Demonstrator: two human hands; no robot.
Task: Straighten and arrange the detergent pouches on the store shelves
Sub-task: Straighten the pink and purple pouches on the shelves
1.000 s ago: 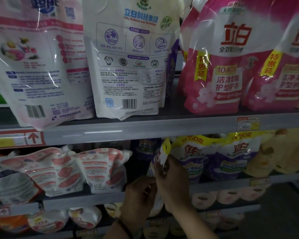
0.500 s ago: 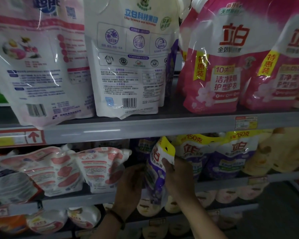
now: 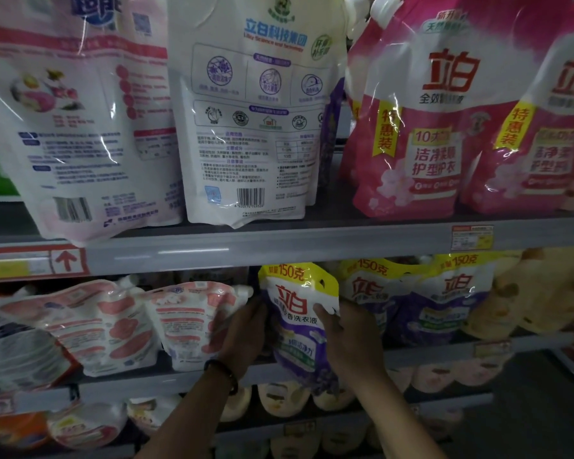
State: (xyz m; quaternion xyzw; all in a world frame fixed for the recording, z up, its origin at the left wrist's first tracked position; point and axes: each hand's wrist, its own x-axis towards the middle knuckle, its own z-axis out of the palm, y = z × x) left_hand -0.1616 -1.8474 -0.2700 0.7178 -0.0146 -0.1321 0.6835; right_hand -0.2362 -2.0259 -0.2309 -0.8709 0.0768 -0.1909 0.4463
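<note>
I hold the purple pouch (image 3: 297, 329) upright against the middle shelf (image 3: 444, 350) front edge. My left hand (image 3: 242, 336) grips its left side. My right hand (image 3: 348, 341) pinches the right side, thumb on the front.

A red-and-white price tag (image 3: 472, 237) hangs at the right, a red-framed label (image 3: 35, 263) with an upward arrow and a yellow patch sits far left, and dark floor (image 3: 527, 412) shows lower right.
</note>
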